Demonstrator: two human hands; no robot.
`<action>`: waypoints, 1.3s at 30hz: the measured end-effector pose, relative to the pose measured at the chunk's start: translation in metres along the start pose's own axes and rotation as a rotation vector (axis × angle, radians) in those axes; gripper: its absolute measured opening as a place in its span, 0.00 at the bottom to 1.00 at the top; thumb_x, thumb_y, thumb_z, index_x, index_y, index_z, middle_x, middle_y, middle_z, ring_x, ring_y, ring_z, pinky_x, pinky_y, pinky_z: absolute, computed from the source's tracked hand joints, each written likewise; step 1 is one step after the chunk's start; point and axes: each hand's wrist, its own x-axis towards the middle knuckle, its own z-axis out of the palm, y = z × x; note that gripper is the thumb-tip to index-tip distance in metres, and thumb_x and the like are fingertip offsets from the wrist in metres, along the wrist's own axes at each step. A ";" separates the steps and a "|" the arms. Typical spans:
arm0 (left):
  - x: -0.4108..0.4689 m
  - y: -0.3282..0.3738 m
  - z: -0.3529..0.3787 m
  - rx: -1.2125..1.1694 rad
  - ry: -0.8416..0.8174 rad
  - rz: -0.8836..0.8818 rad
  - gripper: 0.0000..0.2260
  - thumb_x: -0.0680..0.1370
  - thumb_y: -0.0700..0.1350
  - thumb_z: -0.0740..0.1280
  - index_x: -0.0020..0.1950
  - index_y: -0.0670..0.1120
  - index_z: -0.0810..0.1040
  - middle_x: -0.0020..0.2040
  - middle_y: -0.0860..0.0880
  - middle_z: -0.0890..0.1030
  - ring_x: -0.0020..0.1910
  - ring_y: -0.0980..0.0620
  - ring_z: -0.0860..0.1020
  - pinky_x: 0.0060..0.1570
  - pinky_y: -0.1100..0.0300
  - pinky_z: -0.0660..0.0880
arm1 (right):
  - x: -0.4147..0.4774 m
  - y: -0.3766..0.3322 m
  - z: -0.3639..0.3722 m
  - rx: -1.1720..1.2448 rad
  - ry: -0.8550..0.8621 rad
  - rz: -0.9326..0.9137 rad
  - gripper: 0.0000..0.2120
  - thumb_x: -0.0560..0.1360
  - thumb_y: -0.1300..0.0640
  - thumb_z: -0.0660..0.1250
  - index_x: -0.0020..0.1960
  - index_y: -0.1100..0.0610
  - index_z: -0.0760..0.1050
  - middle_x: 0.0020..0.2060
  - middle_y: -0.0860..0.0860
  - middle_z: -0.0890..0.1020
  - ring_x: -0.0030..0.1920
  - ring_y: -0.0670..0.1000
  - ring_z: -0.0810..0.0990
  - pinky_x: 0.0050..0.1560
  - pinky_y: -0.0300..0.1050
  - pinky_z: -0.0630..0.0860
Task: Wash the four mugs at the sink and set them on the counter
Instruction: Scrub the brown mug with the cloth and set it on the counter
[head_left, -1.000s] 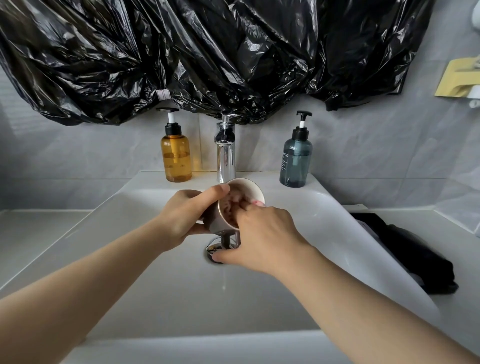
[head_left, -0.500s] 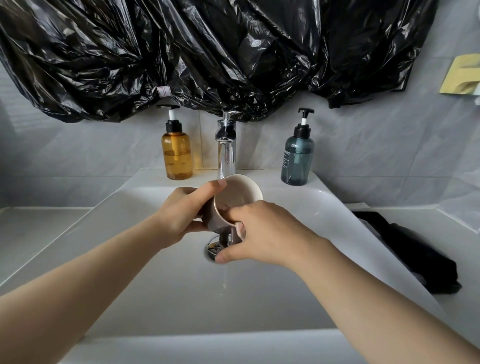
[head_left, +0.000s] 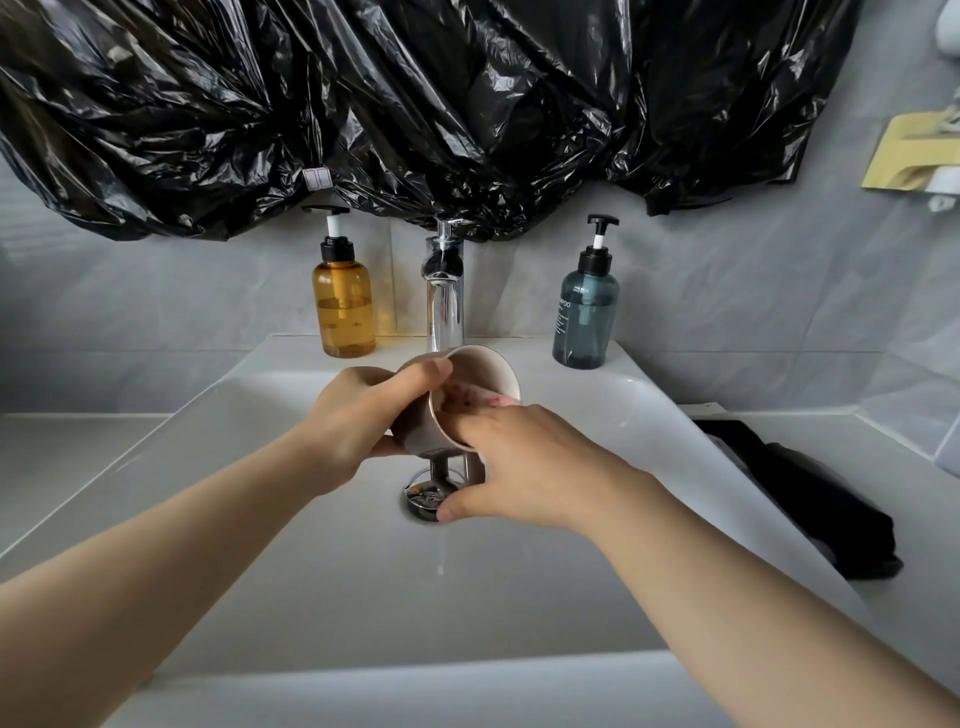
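Left hand (head_left: 363, 421) grips the mug (head_left: 485, 376) round its body, tilted, over the sink (head_left: 311, 571) and just below the faucet (head_left: 444, 306). Right hand (head_left: 519, 462) reaches its fingers inside the mug; they are hidden, so its grip cannot be told.

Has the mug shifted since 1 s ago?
No. The mug keeps its place just under the faucet spout and above the drain, in the left hand's grip.

right hand (head_left: 524, 467): fingers back inside mug (head_left: 483, 371), moved from rim's 6 o'clock toward 3 o'clock
mug: mouth tipped a bit more toward 4 o'clock, handle now showing underneath
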 end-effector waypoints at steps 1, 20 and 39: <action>0.001 0.000 -0.001 -0.011 0.005 -0.011 0.23 0.74 0.55 0.72 0.52 0.34 0.81 0.39 0.43 0.81 0.36 0.51 0.81 0.38 0.57 0.81 | 0.000 -0.001 0.000 0.018 0.001 -0.009 0.25 0.68 0.41 0.74 0.61 0.47 0.72 0.62 0.46 0.75 0.55 0.49 0.74 0.49 0.47 0.75; 0.008 0.005 -0.018 -0.302 0.200 -0.122 0.18 0.76 0.58 0.68 0.52 0.42 0.78 0.50 0.42 0.81 0.48 0.45 0.82 0.43 0.50 0.82 | -0.005 0.030 -0.022 0.980 0.676 0.348 0.13 0.77 0.62 0.64 0.34 0.56 0.73 0.23 0.43 0.68 0.22 0.42 0.64 0.23 0.32 0.59; 0.005 0.008 -0.016 -0.555 0.063 -0.310 0.23 0.77 0.59 0.67 0.60 0.41 0.74 0.58 0.39 0.78 0.56 0.38 0.80 0.48 0.41 0.82 | -0.008 0.027 -0.037 1.915 0.540 0.098 0.09 0.71 0.53 0.66 0.34 0.54 0.71 0.22 0.45 0.66 0.20 0.41 0.65 0.22 0.32 0.67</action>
